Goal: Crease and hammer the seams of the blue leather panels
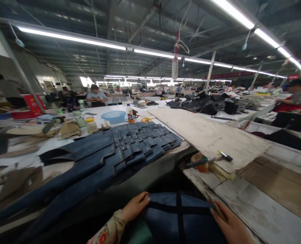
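Observation:
My left hand pinches the upper left edge of a dark blue leather-like piece low in the view. Black strips cross this piece, one lengthwise and one across. At its right edge is my right hand, closed around a thin tool with a narrow pointed end; its exact kind is unclear. The fingers of that hand lie close to the blue piece, and I cannot tell whether they grip it too. Beyond my hands, many similar blue pieces lie overlapping in rows on the table.
On the right, a pale cloth covers the worktop, with a dark rod-like tool at its near edge. Behind the blue rows stand a blue basin, a drink bottle and a lidded jar. Black pieces are heaped farther back. Other people sit at distant tables.

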Action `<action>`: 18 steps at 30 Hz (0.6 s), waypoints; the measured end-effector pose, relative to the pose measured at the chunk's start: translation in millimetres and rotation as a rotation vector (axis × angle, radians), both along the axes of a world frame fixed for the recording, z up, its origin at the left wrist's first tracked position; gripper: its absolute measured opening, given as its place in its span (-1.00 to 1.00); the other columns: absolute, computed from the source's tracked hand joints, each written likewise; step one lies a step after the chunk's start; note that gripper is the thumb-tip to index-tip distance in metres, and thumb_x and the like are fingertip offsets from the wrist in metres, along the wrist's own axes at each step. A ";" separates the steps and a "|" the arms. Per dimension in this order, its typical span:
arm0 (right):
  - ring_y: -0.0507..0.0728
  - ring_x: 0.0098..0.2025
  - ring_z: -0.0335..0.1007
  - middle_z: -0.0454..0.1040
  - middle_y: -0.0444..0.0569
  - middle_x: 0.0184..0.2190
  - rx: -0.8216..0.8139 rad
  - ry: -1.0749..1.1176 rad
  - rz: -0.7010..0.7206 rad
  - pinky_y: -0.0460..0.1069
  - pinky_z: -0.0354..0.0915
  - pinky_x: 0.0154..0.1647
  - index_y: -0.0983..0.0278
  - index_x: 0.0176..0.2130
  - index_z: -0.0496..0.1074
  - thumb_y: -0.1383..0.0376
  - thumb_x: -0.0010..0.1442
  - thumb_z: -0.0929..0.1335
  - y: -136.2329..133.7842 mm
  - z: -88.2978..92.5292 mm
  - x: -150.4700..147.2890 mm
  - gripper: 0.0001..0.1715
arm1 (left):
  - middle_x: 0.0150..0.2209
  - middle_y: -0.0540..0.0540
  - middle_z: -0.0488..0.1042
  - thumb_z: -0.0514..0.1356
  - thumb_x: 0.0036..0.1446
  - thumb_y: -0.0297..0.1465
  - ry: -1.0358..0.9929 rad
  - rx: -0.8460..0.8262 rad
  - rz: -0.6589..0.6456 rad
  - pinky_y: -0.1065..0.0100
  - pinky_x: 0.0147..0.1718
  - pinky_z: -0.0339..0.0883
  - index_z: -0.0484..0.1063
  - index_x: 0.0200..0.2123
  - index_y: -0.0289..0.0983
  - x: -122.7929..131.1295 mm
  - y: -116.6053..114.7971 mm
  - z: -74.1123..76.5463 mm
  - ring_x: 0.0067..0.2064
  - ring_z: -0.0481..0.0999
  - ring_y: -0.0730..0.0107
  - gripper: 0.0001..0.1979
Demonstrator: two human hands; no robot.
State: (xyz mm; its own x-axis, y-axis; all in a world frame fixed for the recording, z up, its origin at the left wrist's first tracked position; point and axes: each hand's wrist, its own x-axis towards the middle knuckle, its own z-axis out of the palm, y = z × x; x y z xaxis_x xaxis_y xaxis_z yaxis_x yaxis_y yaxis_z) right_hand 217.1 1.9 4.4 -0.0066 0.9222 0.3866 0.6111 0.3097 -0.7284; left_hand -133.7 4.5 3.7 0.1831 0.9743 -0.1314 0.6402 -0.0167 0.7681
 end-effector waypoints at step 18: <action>-0.03 -0.61 0.22 0.32 -0.16 -0.61 0.231 0.415 0.026 -0.15 0.19 -0.65 0.26 -0.15 0.42 0.14 -0.01 0.40 -21.5 234.1 -70.8 -0.59 | -0.23 -0.02 0.45 0.25 -0.06 -0.13 -0.743 0.632 0.651 0.47 -0.45 0.32 0.39 -0.14 -0.21 -46.3 -68.7 169.3 -0.39 0.40 0.48 -0.58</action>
State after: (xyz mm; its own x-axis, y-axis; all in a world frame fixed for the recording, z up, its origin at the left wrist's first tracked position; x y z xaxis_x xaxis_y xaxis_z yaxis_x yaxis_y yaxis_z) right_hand 146.3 -19.7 238.5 0.1701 0.8134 0.5562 0.2725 0.5036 -0.8198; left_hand -180.0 -64.3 173.1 -0.5459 0.7662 0.3392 0.0659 -0.3643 0.9289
